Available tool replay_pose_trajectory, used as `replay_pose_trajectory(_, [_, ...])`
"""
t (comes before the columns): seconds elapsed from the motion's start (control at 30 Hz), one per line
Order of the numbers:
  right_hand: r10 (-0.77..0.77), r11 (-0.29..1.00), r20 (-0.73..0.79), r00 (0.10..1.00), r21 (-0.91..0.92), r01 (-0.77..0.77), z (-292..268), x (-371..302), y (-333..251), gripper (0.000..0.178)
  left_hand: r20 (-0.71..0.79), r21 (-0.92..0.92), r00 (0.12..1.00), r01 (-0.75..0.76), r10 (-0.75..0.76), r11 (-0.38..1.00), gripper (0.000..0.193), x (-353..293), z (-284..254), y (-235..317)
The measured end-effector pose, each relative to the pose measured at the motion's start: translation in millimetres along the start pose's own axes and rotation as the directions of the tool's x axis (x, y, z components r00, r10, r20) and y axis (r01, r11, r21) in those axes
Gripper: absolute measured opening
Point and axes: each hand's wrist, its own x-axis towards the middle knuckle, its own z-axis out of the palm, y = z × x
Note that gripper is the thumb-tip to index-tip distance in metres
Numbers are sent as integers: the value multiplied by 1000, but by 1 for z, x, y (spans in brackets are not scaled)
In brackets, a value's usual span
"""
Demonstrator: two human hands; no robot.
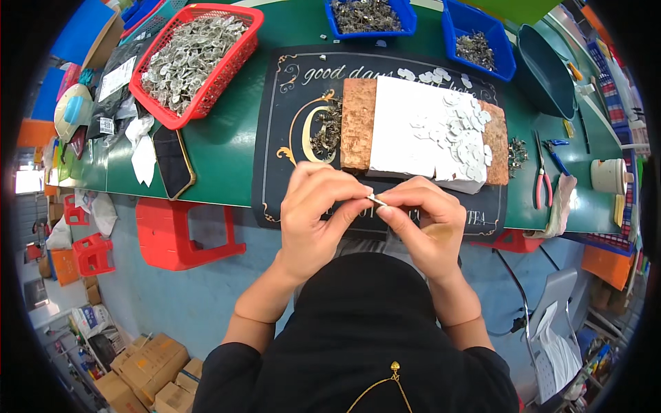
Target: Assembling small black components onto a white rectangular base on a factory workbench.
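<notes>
My left hand (pixel 311 217) and my right hand (pixel 428 221) meet above the near edge of the dark printed mat (pixel 275 186). Between both thumbs and forefingers they pinch a small, thin, light-coloured piece (pixel 375 199), mostly hidden by the fingertips. Just beyond the hands, a white slab (pixel 399 124) lies across a brown, rough-textured block (pixel 358 124). Many small flat white pieces (pixel 463 134) are heaped on its right side. A pile of small metal parts (pixel 326 134) sits against the block's left end, and another small metal pile (pixel 516 155) lies past its right end.
On the green table (pixel 227 165) stand a red basket (pixel 196 110) of clear-looking pieces and blue bins (pixel 341 31) of metal parts. Pliers (pixel 542 179), a cloth (pixel 562 206) and a white roll (pixel 609 175) lie right. A dark phone-like object (pixel 172 162) is left; a red stool (pixel 179 237) stands below.
</notes>
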Motion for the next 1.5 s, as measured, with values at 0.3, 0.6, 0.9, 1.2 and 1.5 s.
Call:
replay_pose_trajectory(0.3, [-290,716,-22,957,-669,201,-4,9,3,14,31,404,1000,-17,5,915,40,8,16,-16])
replay_pose_trajectory(0.6, [-358,757,-50,932,-600,259,-2,16,13,15,36,505,999,-45,31,862,43,8,27,-26])
replay_pose_trajectory(0.9, [-338,780,-48,940,-574,251,-5,15,16,15,39,561,998,-57,42,826,43,5,26,-23])
replay_pose_trajectory(1.2, [-323,795,-55,945,-558,239,-5,13,16,15,26,571,999,-48,41,819,37,4,28,-22])
replay_pose_trajectory(1.5, [-360,794,-106,927,-556,244,0,18,19,12,-36,610,997,-33,70,792,33,6,34,-24])
